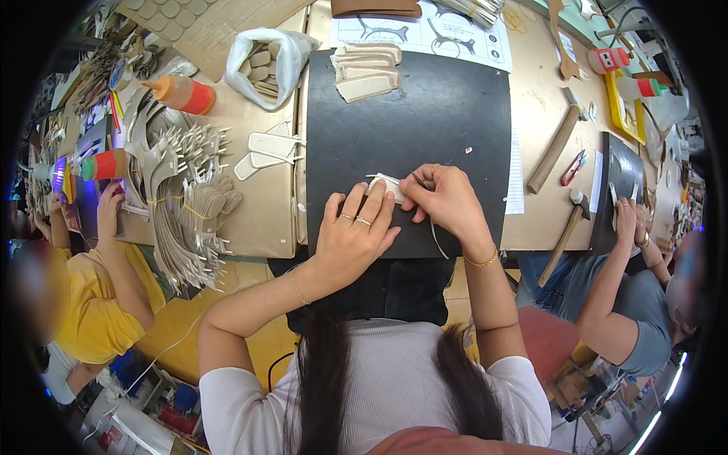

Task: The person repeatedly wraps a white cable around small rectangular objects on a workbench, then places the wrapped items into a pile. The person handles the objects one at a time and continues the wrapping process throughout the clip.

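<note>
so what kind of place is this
Probably a craft workshop for cut leather or card pieces, with people working side by side. Stacks of beige cut-outs crowd the bench, glue bottles stand by, and both hands work a small pale piece on a black mat.

Taking my black work mat (425, 114) as the landmark: a white plastic bag (269, 64), open and crumpled, sits just beyond its far left corner, holding beige cut pieces. A white printed sheet (425, 34) with black line drawings lies along the mat's far edge. Another white printed paper (516, 171) peeks out from under the mat's right edge. I see no screens.
</note>
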Motion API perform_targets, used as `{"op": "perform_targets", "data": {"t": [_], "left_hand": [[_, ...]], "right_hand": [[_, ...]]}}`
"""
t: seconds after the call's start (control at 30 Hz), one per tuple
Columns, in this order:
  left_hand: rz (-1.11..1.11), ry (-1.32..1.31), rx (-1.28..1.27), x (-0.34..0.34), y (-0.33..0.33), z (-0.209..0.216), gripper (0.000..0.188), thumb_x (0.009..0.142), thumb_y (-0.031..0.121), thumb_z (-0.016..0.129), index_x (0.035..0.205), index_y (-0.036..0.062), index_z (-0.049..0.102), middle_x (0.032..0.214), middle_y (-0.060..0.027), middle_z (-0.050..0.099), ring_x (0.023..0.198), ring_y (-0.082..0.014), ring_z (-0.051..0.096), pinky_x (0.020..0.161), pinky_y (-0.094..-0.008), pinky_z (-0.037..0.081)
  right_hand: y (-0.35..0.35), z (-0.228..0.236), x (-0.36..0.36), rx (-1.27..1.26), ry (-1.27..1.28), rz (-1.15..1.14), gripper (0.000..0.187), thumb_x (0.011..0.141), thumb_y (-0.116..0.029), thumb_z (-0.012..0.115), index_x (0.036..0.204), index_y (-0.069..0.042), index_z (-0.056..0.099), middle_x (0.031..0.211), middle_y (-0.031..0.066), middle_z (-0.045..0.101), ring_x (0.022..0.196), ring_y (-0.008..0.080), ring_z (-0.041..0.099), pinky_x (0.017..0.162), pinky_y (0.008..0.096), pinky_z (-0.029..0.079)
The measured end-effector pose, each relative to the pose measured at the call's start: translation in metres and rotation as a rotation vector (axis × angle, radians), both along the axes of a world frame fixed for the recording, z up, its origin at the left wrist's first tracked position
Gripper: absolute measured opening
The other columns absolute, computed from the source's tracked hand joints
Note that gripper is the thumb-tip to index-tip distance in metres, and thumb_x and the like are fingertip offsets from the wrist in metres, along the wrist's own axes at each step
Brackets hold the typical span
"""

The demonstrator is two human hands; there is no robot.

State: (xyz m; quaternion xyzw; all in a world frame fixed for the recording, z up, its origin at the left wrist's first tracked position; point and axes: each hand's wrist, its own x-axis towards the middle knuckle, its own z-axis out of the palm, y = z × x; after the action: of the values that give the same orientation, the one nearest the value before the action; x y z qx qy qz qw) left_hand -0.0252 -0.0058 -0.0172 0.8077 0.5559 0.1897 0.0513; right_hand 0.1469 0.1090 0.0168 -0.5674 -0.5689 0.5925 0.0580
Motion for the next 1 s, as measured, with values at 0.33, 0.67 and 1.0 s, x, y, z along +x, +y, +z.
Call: {"op": "perform_targets", "data": {"t": [0.33, 0.67, 1.0], "left_hand": [[-0.022, 0.004, -0.033, -0.003, 0.009, 0.002, 0.052, 0.082, 0.030, 0.081, 0.123, 0.0017, 0.067, 0.144, -0.0190, 0.056, 0.126, -0.0347, 0.053, 0.101, -0.0489, 0.041], [-0.081, 0.038, -0.070, -0.002, 0.016, 0.009, 0.053, 0.084, 0.028, 0.080, 0.122, -0.0048, 0.065, 0.139, -0.0275, 0.058, 0.132, -0.0401, 0.054, 0.116, -0.0524, 0.040], [-0.094, 0.076, -0.065, -0.001, 0.018, 0.013, 0.054, 0.084, 0.029, 0.081, 0.123, -0.0044, 0.065, 0.136, -0.0273, 0.059, 0.131, -0.0403, 0.055, 0.114, -0.0527, 0.041]], "right_hand": [[0.004, 0.000, -0.001, 0.026, -0.013, -0.011, 0.025, 0.096, -0.019, 0.068, 0.089, 0.005, 0.071, 0.070, 0.0092, 0.073, 0.054, 0.0124, 0.068, 0.052, 0.0258, 0.051], [-0.008, 0.004, 0.022, 0.124, -0.139, -0.098, 0.028, 0.096, -0.023, 0.074, 0.084, 0.003, 0.069, 0.064, 0.0048, 0.068, 0.053, 0.0084, 0.064, 0.051, 0.0240, 0.049], [-0.011, -0.001, 0.023, 0.223, -0.215, -0.022, 0.030, 0.095, -0.023, 0.074, 0.082, 0.003, 0.068, 0.062, 0.0064, 0.067, 0.052, 0.0109, 0.066, 0.051, 0.0263, 0.051]]}}
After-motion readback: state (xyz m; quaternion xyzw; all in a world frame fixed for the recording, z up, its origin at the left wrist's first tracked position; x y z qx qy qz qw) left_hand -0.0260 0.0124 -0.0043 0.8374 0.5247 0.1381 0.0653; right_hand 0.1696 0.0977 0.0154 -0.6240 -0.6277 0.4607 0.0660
